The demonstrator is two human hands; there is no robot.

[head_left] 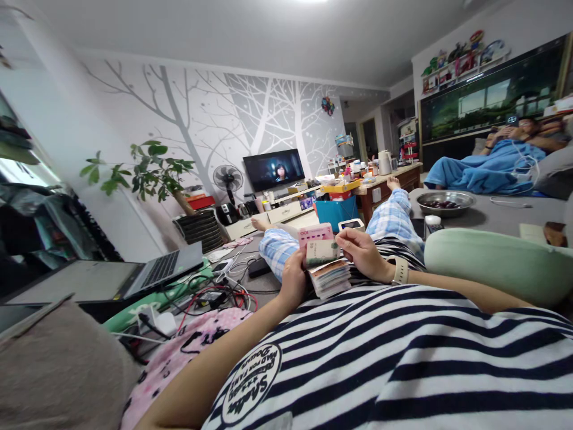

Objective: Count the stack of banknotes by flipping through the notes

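Observation:
A wad of banknotes point(331, 279) is bent over in front of my striped shirt. My left hand point(293, 276) is closed on its left side. A pink note point(314, 232) marked 100 stands up at the back, with a greenish note point(322, 252) in front of it. The lower part of the wad fans out into many layered edges. My right hand point(363, 255), with a pale watch strap on the wrist, pinches the upper right corner of the notes between thumb and finger. A small white device point(351, 224) with a dark face lies just beyond the notes.
A laptop point(165, 269), tangled cables point(215, 295) and a pink cloth point(192, 340) lie to the left. On the right are a green cushion point(492, 263) and a metal bowl point(443, 204) of dark fruit. Another person lies under a blue blanket point(487, 167), holding a phone.

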